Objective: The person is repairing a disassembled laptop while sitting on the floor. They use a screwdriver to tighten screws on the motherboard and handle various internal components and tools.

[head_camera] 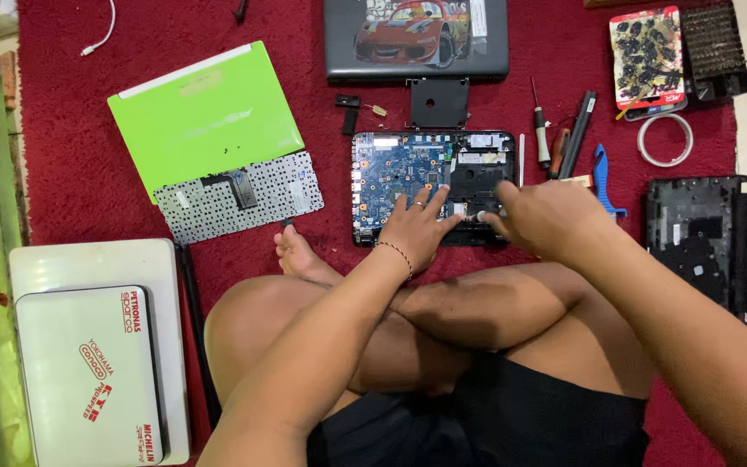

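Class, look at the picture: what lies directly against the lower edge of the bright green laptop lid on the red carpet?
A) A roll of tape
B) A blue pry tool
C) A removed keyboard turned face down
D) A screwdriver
C: the removed keyboard lies face down, its pale back showing, against the lower edge of the green laptop lid; the tools and tape ring lie far to the right.

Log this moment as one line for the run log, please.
left hand: flat on blue circuit board | right hand: fingertips at opened laptop base | nearby: screwdrivers, green laptop lid, detached keyboard
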